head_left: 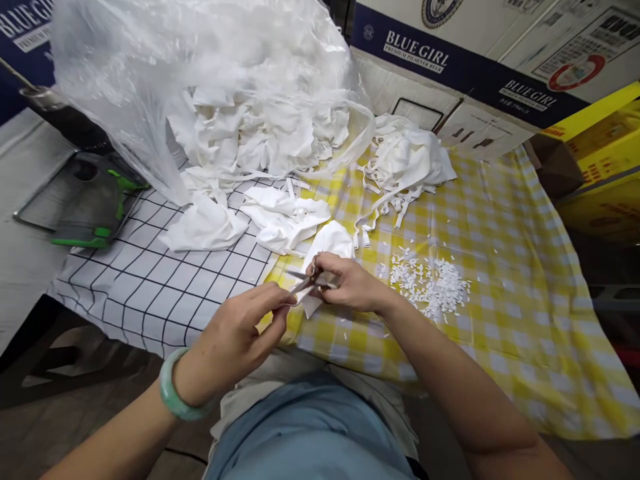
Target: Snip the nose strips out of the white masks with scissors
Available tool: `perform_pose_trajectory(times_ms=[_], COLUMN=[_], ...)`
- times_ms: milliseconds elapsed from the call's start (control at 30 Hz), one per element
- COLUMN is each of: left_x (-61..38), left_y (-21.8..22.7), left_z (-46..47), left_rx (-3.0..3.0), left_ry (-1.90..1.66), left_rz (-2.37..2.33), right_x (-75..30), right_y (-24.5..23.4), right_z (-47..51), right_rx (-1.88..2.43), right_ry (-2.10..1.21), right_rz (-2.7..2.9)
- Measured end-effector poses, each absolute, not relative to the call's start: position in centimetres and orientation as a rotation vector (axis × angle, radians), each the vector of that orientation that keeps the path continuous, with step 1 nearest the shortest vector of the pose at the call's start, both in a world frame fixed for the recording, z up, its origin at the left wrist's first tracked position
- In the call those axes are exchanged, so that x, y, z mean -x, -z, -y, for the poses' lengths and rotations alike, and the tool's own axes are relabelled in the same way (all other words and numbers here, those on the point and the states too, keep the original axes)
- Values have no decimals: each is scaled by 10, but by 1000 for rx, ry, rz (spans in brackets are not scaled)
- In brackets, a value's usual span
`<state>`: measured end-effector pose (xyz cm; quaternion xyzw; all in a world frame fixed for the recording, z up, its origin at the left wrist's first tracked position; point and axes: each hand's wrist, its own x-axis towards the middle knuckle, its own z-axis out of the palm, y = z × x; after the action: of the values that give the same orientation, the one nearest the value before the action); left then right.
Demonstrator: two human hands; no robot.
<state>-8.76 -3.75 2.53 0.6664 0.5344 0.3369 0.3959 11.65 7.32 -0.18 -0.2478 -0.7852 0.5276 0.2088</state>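
My right hand is closed around small metal scissors whose blades point left. A piece of white cloth hangs at the blades. My left hand, with a green bangle on the wrist, pinches the lower edge of that cloth just left of the blades. Both hands hover over the near edge of the yellow checked tablecloth. A heap of tiny white clippings lies on the cloth right of my right hand.
A clear plastic bag full of white cloth pieces stands at the back, with loose pieces and cut strips in front. A black-grid cloth covers the left side. A green and grey tool lies far left. Cardboard boxes stand behind.
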Motion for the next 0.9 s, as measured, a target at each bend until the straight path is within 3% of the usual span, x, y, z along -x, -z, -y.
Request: perform_pose_trajectory(times_ms=[167,267,400,633,733,900], left_x=[80,69,62,70,65,48], left_y=[-24,-26,-30,-33,-38,-41], left_z=[33,20,11,29,27,6], left_rx=[-616,-291,-337,-1446,-1166,-592], left_ry=[-803,-816,-754,-1053,-898,-969], left_rz=[-880,-557,-548,-1173,-904,-702], right_x=[-103,-103,-114,-125,-112,-99], right_y=[-11,-17,-19,-9,-16,-38], right_z=[-69,-59,-54,-72,-72,-65], right_rx=[654,618,676,753,708,718], right_ry=[-1342,-1222,-1119,-984,-995,-1078], right_rz=[1837,1743,1722,1726,1658,1620])
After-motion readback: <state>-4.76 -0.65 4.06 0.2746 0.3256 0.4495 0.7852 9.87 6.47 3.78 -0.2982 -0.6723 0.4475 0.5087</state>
